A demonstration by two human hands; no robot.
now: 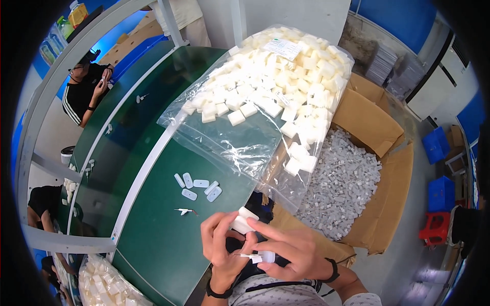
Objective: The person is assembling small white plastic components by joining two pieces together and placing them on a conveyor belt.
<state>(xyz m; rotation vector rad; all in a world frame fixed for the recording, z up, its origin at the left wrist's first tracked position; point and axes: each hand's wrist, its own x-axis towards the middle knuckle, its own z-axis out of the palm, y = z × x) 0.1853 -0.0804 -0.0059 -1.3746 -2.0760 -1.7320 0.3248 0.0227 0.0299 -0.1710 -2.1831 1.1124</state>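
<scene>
In front of my chest, my left hand [222, 246] is closed on a white block-shaped piece [242, 224], pinched near its fingertips. My right hand [295, 251] reaches its index finger to that block. Lower down, its thumb and curled fingers grip a small translucent whitish piece [266, 256]. Between the palms shows a small white part with a thin tip [254, 258]; which hand bears it I cannot tell. On the green table [153, 219], several pale blue-grey oval pieces [201, 183] lie beyond my left hand. Nearer lies another small white part with thin ends [185, 211].
A large clear bag of white blocks [286, 71] covers the table's far right. Beside it stands an open cardboard box [393, 188] full of small grey-white pieces. A white rail [145, 171] borders a green belt [122, 127]. Co-workers [84, 89] sit beyond. Another bag [109, 283] is lower left.
</scene>
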